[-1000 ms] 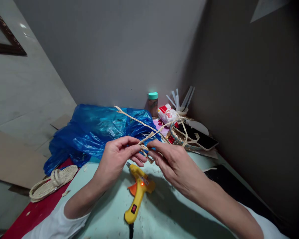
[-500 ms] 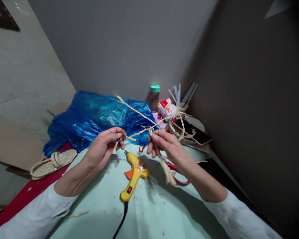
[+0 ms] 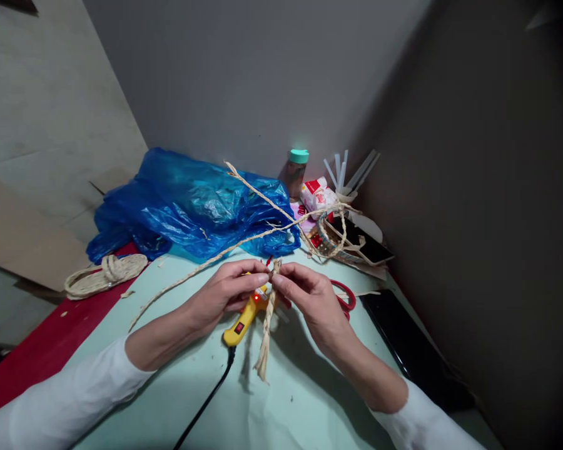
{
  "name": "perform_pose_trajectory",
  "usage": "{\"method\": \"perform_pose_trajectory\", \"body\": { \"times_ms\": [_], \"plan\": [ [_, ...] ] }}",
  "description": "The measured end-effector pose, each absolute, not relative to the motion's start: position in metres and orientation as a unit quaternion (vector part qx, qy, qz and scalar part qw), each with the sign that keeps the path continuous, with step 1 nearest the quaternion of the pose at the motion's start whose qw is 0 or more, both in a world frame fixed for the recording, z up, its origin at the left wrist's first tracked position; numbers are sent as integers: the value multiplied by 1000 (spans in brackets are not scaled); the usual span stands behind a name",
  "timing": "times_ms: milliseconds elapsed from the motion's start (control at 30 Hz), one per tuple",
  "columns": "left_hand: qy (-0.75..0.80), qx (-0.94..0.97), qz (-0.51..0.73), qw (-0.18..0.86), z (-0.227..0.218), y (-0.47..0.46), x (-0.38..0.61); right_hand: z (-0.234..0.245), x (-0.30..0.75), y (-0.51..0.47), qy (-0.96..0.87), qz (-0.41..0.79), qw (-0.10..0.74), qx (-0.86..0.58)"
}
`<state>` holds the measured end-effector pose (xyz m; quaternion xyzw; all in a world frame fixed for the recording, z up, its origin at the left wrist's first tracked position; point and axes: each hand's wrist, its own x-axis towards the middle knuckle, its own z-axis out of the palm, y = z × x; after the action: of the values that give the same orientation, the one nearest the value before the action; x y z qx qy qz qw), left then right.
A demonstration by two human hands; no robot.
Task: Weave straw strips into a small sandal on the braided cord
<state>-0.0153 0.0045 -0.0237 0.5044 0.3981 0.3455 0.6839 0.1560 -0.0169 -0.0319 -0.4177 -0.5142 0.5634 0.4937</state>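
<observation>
A short braid of pale plant fibre (image 3: 266, 328) hangs with its frayed end down over the table. My left hand (image 3: 229, 290) is closed, its fingertips at the upper part of the braid. Pinched around the same spot from the other side, my right hand (image 3: 307, 290) has its thumb on the braid. Just behind and below my left fingers lies a yellow glue gun (image 3: 238, 329) with a red light on, its nozzle hidden. Long thin fibre cord (image 3: 197, 270) stretches across the table behind my hands. Red-handled scissors (image 3: 349, 299) lie partly behind my right hand.
A blue plastic bag (image 3: 192, 200) fills the back left. A coiled woven piece (image 3: 106, 275) rests on red cloth. Behind stand a green-lidded jar (image 3: 298, 169), glue sticks (image 3: 342, 169) and a phone-like slab (image 3: 363, 242). A black flat object (image 3: 413, 350) lies at right.
My hands have come together on the short braid. The thin strand in my left hand is no longer there, and the long cord now trails to the lower left. The view has shifted slightly.
</observation>
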Motion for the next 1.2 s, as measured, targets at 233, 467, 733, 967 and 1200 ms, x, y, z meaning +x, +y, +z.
{"method": "perform_pose_trajectory", "body": {
  "times_ms": [233,467,733,967,1200],
  "plan": [
    [387,515,314,698,-25,4,-6,-46,161,-18,-504,575,511,-392],
    [361,513,267,731,-24,3,-7,-31,169,-19,-480,647,475,-354],
    [385,573,228,687,-23,0,-14,-25,172,-17,-542,602,473,-347],
    [383,667,229,596,-19,6,-20,-24,171,-30,-642,475,452,-398],
    [376,674,263,579,-20,6,-19,-19,170,-32,-685,425,458,-375]
  ]
}}
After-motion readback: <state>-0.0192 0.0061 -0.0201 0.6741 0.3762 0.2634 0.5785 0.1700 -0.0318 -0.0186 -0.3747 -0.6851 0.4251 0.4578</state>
